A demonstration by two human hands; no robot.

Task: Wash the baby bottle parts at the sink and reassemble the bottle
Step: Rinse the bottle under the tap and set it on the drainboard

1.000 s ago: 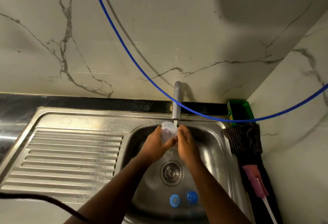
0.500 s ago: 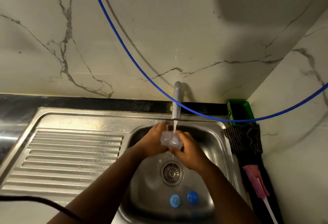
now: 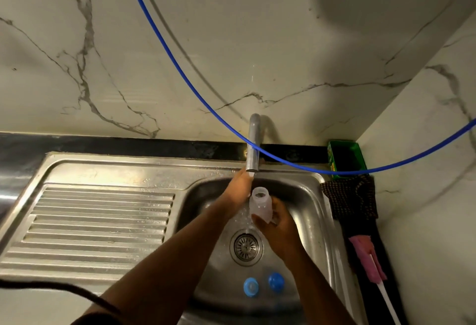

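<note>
Right hand [image 3: 279, 232] grips the clear bottle [image 3: 260, 205] from below, fingers curled round its base, mouth tilted up toward the tap [image 3: 253, 144]. The bottle sits over the sink [image 3: 309, 196] basin, just under and in front of the spout. Left hand [image 3: 238, 191] reaches up beside it, fingers straight and together, tips right at the spout's end, holding nothing. A thin run of water drops past the bottle toward the drain [image 3: 246, 247].

Down on the basin floor, nearer the person, two blue pieces lie side by side: a blue ring [image 3: 250, 287] with a pale centre on the left, a blue cap [image 3: 276, 281] on the right, close together but apart, both well clear of the hands and of the drain.

A blue hose [image 3: 180, 70] sweeps across the marble wall [image 3: 231, 28] and passes in front of the tap, hanging above the sink's back edge. Right of the basin the rim is crowded: a green box [image 3: 346, 157] in the corner, a dark checked cloth [image 3: 350, 200] draped just in front of it, then a pink brush [image 3: 367, 260] with a white handle lying along the dark surface [image 3: 386, 273]. The side wall closes that flank tight. To the left the ribbed drainboard [image 3: 98, 221] spreads wide and wet. A black cable [image 3: 51, 287] crosses the near left corner
</note>
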